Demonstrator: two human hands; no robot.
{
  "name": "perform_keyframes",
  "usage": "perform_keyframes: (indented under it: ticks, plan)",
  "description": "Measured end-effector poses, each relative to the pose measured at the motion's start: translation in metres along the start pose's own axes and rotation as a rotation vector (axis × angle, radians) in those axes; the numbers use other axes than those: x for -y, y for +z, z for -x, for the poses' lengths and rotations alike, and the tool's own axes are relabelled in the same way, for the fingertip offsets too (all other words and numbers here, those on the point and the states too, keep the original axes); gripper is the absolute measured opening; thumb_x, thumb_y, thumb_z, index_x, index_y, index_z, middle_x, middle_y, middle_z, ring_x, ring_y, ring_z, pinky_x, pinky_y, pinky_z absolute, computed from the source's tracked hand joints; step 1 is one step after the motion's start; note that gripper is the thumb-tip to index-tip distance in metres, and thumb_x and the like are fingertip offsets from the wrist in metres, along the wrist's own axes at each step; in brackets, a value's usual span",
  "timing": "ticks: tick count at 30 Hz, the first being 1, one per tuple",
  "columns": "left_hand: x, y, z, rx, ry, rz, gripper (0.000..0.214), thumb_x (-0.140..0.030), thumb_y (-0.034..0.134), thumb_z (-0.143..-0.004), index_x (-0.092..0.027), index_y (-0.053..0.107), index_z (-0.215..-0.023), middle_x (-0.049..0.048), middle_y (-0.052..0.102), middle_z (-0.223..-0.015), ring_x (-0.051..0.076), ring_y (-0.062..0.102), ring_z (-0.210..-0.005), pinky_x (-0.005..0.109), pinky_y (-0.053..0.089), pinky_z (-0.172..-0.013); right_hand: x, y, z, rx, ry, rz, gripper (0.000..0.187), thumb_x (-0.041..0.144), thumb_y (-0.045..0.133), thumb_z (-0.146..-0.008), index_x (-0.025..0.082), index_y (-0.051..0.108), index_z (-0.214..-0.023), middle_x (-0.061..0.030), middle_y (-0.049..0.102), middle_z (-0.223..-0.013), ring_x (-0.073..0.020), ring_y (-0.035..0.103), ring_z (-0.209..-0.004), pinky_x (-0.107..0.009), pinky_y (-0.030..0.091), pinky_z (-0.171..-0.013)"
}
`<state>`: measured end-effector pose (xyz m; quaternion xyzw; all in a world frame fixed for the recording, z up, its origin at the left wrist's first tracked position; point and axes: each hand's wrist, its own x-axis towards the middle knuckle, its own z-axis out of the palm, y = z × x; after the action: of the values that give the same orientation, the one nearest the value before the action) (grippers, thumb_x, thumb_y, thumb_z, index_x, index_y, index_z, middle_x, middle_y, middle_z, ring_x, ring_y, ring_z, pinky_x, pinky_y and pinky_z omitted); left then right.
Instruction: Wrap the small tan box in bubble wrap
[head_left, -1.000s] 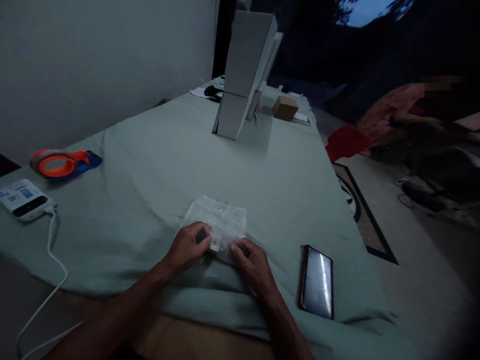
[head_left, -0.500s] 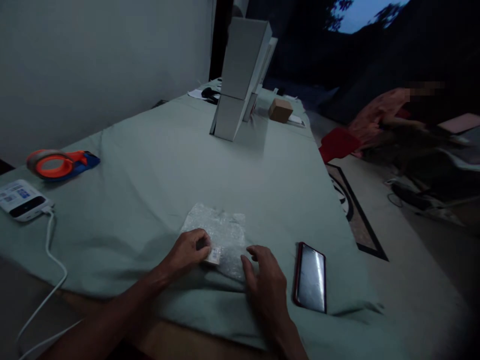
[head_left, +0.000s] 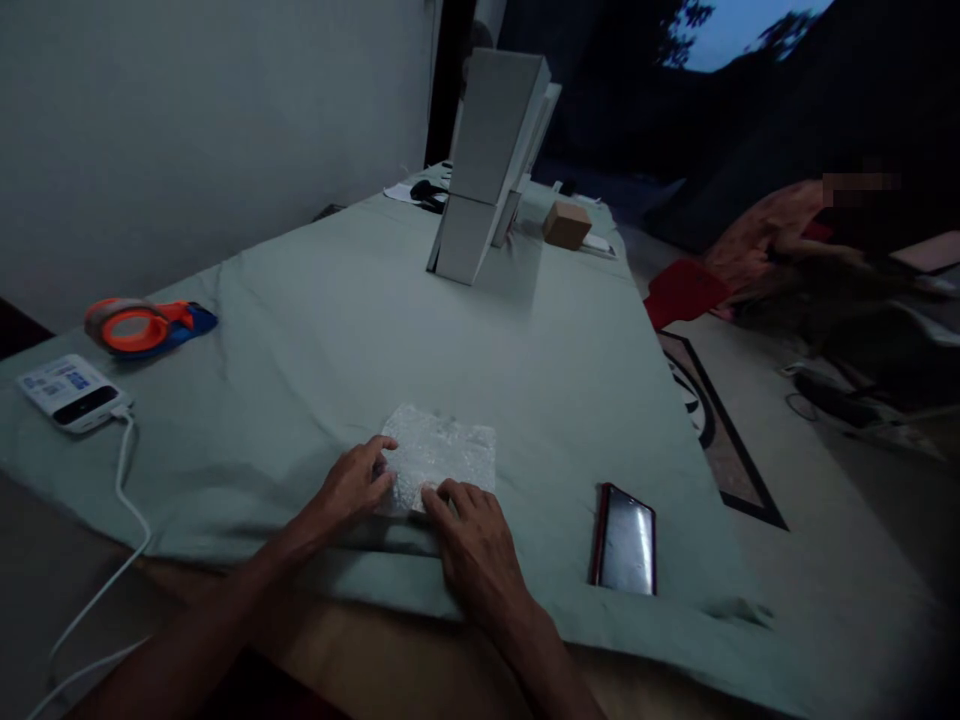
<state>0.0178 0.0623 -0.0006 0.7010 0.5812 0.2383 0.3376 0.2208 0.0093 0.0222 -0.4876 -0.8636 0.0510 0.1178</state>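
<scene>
A sheet of clear bubble wrap [head_left: 442, 440] lies on the cloth-covered table close to its front edge. At the sheet's left side is my left hand [head_left: 356, 480], thumb and index finger spread apart, touching or very near the edge. My right hand [head_left: 480, 545] presses on the near part of the wrap, its fingers together and bent over it. Beneath those fingers, a small light-coloured box is mostly hidden, so I cannot tell whether the wrap covers it.
To the right lies a phone [head_left: 626, 540]. An orange-and-blue tape dispenser [head_left: 150, 328] and a white device [head_left: 75, 392] with a cable are on the left. Tall white boxes [head_left: 487, 165] and a brown carton [head_left: 567, 225] stand farther back. Another person [head_left: 772, 230] is at right.
My right hand has moved left onto the wrap and over the small box. My left hand has let go of the box and shifted to the wrap's left edge.
</scene>
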Motion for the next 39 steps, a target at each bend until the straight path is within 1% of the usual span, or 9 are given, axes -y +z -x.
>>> perform_keyframes:
  ticks: [5, 8, 11, 16, 21, 26, 32, 36, 39]
  plan:
    - [0.007, 0.002, 0.001, -0.120, 0.007, -0.204, 0.043, -0.023, 0.057, -0.077, -0.017, 0.055, -0.120, 0.0049, 0.064, -0.092, 0.020, 0.059, -0.087, 0.030, 0.045, -0.080, 0.003, -0.008, -0.011, 0.075, -0.040, 0.091, 0.034, 0.012, 0.053, -0.088, 0.023, 0.054, -0.120, -0.0080, 0.058, -0.104, -0.0217, 0.048, -0.090, -0.033, 0.032, -0.076]
    - [0.007, -0.005, 0.006, -0.146, -0.107, -0.262, 0.056, -0.034, 0.057, -0.079, -0.013, 0.047, -0.130, 0.0116, 0.062, -0.107, 0.022, 0.060, -0.088, 0.031, 0.045, -0.077, 0.004, -0.011, -0.015, 0.092, -0.052, 0.133, 0.025, 0.014, 0.053, -0.090, 0.023, 0.056, -0.114, -0.0071, 0.058, -0.100, -0.0214, 0.048, -0.087, -0.033, 0.030, -0.075]
    - [0.009, -0.011, 0.007, -0.068, -0.239, -0.252, 0.060, -0.042, 0.055, -0.080, -0.012, 0.046, -0.131, 0.0082, 0.066, -0.091, 0.021, 0.062, -0.078, 0.028, 0.042, -0.067, 0.004, -0.011, -0.015, 0.092, -0.062, 0.155, 0.025, 0.013, 0.053, -0.090, 0.022, 0.056, -0.112, -0.0063, 0.058, -0.098, -0.0211, 0.047, -0.086, -0.033, 0.029, -0.074]
    - [0.013, -0.007, -0.001, -0.039, -0.224, -0.032, 0.030, -0.035, 0.062, -0.068, -0.015, 0.063, -0.091, 0.0020, 0.062, -0.073, 0.018, 0.057, -0.068, 0.025, 0.035, -0.060, 0.006, -0.010, -0.016, 0.072, -0.077, 0.180, 0.031, 0.013, 0.055, -0.088, 0.023, 0.054, -0.117, -0.0068, 0.058, -0.098, -0.0213, 0.048, -0.085, -0.033, 0.029, -0.073]
    - [0.005, -0.001, -0.006, -0.058, -0.189, 0.144, 0.013, -0.028, 0.055, -0.065, -0.018, 0.049, -0.059, -0.0057, 0.046, -0.056, 0.012, 0.044, -0.056, 0.023, 0.030, -0.053, 0.008, -0.012, -0.017, 0.061, -0.085, 0.215, 0.027, 0.017, 0.053, -0.091, 0.023, 0.056, -0.117, -0.0066, 0.058, -0.094, -0.0218, 0.048, -0.084, -0.033, 0.029, -0.072]
    - [-0.019, 0.011, -0.011, -0.038, -0.183, 0.395, 0.012, -0.030, 0.051, -0.064, -0.019, 0.045, -0.064, -0.0072, 0.043, -0.055, 0.010, 0.044, -0.052, 0.020, 0.034, -0.049, 0.009, -0.008, -0.017, 0.058, -0.080, 0.239, 0.024, 0.018, 0.052, -0.093, 0.023, 0.058, -0.115, -0.0080, 0.060, -0.096, -0.0216, 0.049, -0.086, -0.033, 0.031, -0.072]
    - [-0.043, 0.009, -0.007, 0.141, -0.191, 0.554, 0.024, -0.036, 0.050, -0.066, -0.015, 0.058, -0.075, -0.0042, 0.052, -0.053, 0.012, 0.050, -0.048, 0.023, 0.041, -0.047, 0.008, -0.008, -0.004, 0.023, -0.057, 0.101, 0.022, 0.014, 0.054, -0.089, 0.022, 0.062, -0.108, -0.0068, 0.062, -0.099, -0.0212, 0.053, -0.091, -0.033, 0.037, -0.077]
    - [-0.047, 0.000, 0.001, 0.167, -0.095, 0.408, 0.031, -0.030, 0.049, -0.064, -0.014, 0.068, -0.083, 0.0017, 0.066, -0.071, 0.017, 0.060, -0.067, 0.026, 0.046, -0.060, -0.012, -0.025, 0.030, -0.099, -0.038, -0.108, 0.037, 0.016, 0.053, -0.086, 0.020, 0.056, -0.123, -0.0105, 0.061, -0.118, -0.0227, 0.054, -0.107, -0.036, 0.040, -0.089]
    - [-0.047, 0.001, 0.005, 0.148, 0.015, 0.205, 0.034, -0.023, 0.044, -0.066, -0.015, 0.071, -0.086, 0.0032, 0.071, -0.082, 0.020, 0.063, -0.078, 0.028, 0.047, -0.071, -0.030, -0.038, 0.055, -0.089, 0.020, -0.066, 0.051, 0.021, 0.060, -0.080, 0.017, 0.050, -0.130, -0.0144, 0.058, -0.123, -0.0270, 0.052, -0.112, -0.042, 0.039, -0.091]
